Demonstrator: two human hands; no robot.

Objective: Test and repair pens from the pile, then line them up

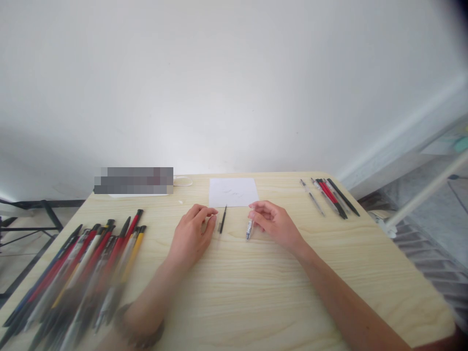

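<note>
My right hand pinches a clear pen barrel with a dark printed pattern between thumb and fingers; its lower end points toward me. To the left, my left hand rests over the table with fingers bent, a gap between thumb and forefinger, and nothing visible in them. Just beyond those fingertips lies a thin black pen refill, its narrow tip toward a white sheet of paper. The paper bears faint scribbles. A small clear piece beside the refill is too small to name.
A large bundle of pens, red, white, yellow and black, covers the table's left side. Several pens lie in a row at the far right. A blurred-out object sits at the back left. The white wall rises behind the table.
</note>
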